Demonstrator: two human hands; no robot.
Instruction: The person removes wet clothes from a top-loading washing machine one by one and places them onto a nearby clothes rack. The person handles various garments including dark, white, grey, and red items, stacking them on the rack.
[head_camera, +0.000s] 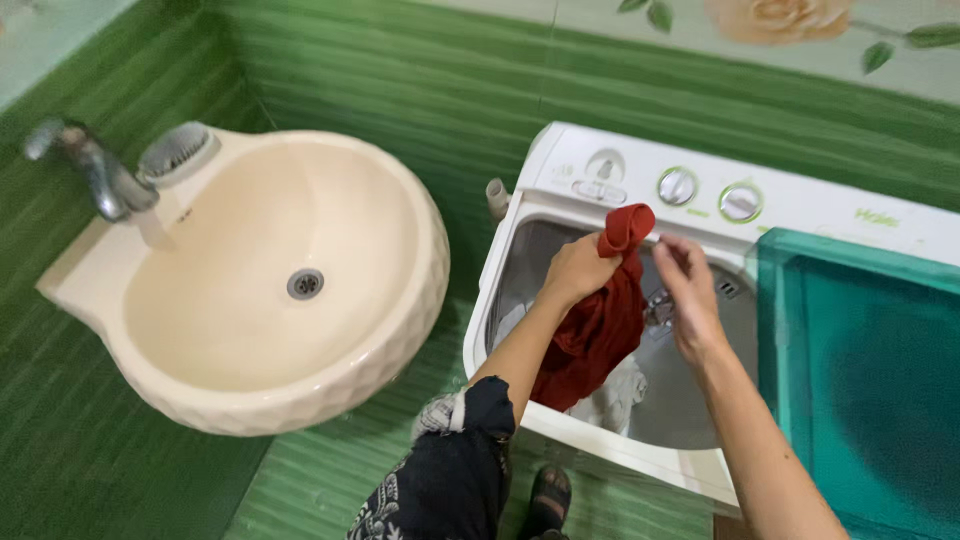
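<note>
A dark red cloth garment (598, 325) hangs over the open wash tub (690, 400) of a white twin-tub washing machine (600, 160), its top end bunched up above the fist that grips it and its long lower part drooping down into the tub, where it touches a pale, crumpled piece of laundry (612, 392) lying at the bottom. The left hand (578, 268) is closed tight around the upper part of the garment, holding it up. The right hand (688, 285) is just beside it, fingers loosely curled and pinched near the cloth's edge; whether they actually grasp the fabric cannot be told. Behind the tub, the machine's control panel carries two round green-ringed dials (678, 186). To the right, a translucent teal lid (860, 370) covers the second compartment. The left forearm comes out of a dark patterned sleeve (450, 480), and a sandalled foot (548, 497) shows on the green tiled floor (330, 470) below. Well apart to the left, a cream ceramic washbasin (270, 290) with a metal tap (95, 170) is fixed against the green tiled wall (450, 90).
</note>
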